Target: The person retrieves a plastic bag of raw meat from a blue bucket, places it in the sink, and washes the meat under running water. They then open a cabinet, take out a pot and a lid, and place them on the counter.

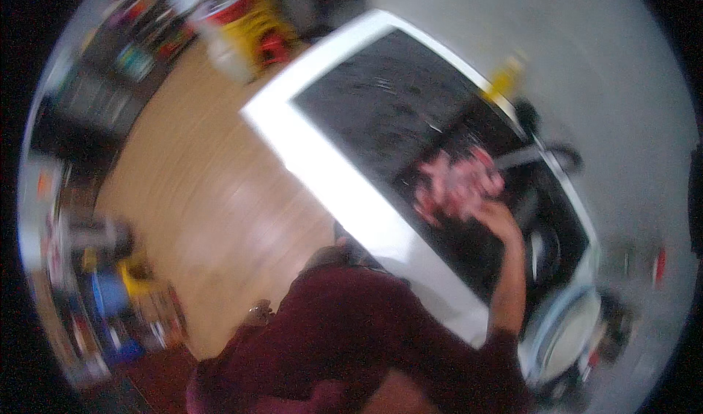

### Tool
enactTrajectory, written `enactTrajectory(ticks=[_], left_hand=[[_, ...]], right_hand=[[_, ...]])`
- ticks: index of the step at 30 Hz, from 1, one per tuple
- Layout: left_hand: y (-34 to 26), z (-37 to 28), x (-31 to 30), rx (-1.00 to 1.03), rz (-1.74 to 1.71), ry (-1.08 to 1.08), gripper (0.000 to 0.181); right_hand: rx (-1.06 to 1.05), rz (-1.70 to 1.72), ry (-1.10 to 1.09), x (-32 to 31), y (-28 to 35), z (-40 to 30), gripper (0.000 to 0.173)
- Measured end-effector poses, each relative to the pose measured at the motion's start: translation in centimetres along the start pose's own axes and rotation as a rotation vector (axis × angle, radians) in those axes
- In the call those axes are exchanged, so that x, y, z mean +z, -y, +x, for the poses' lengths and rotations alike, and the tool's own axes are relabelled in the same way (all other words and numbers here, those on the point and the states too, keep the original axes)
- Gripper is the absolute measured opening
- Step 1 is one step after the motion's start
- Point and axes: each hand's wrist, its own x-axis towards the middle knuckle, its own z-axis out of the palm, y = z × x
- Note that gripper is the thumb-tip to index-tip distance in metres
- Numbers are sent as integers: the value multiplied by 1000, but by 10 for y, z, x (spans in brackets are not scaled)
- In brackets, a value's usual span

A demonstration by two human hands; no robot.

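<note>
My right hand [494,217] reaches down into a dark sink [461,255] set in a white counter [324,178]. Its fingers are on a crumpled pink cloth [458,180] with pale patches; motion blur hides its exact shape. Left of the cloth, a dark grey drainboard-like surface [379,101] glistens in places. A metal tap [522,156] extends over the sink from its far edge, close to the cloth. I cannot see my left hand; the dark red sleeve on that side hangs over the floor.
A yellow bottle [504,79] stands behind the sink. Right of my arm sits a round, pale basin [568,331] with a bluish rim. Wooden flooring [208,183] stretches to my left, with yellow and red items [252,29] beyond the counter's corner and blurred shelves [93,101] further left.
</note>
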Motion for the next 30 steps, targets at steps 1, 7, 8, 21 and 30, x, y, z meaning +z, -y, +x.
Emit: enactTrajectory(ticks=[1, 7, 8, 21, 30], left_hand=[[34, -13, 14, -25, 80, 5, 52], [96, -33, 84, -6, 225, -24, 50], [89, -27, 89, 29, 240, -45, 50], [128, -31, 75, 70, -323, -269, 44], [334, -32, 117, -336, -607, -201, 35]], right_hand=[[232, 92, 197, -6, 10, -1, 49], [22, 569, -256, 3, 15, 10, 44], [-138, 42, -410, 19, 6, 26, 43], [-200, -704, -70, 229, 128, 43, 61], [-387, -388, 344, 320, 303, 49, 56]])
